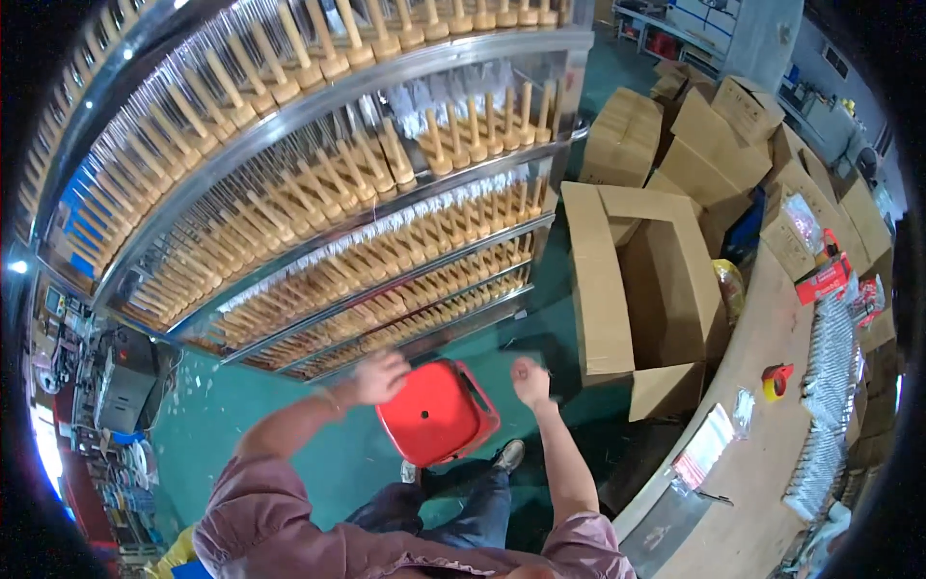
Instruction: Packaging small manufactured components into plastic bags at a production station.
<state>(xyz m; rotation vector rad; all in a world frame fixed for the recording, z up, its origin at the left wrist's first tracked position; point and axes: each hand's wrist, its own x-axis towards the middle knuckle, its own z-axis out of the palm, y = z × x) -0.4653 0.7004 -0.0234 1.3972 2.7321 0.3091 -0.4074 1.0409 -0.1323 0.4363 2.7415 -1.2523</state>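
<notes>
A red plastic stool (429, 425) with a small hole in its seat stands on the floor in front of my feet. Over its far left corner hovers my left hand (383, 377), its fingers loosely apart and blurred by motion, with no object visible in them. Past the stool's right side is my right hand (530, 380), raised and curled into a fist; its edges are smeared and nothing shows in it. Ahead, a tall metal rack (463, 43) carries tiers of wooden handles (352, 172) with round wooden ends.
An open cardboard box (603, 289) stands to the right, more cartons (617, 135) behind it. A curved-looking worktable (752, 454) at right holds a yellow-and-red tape dispenser (776, 382), stacked clear-wrapped packs (825, 396) and flat plastic bags (704, 449). Machinery (127, 381) stands at left.
</notes>
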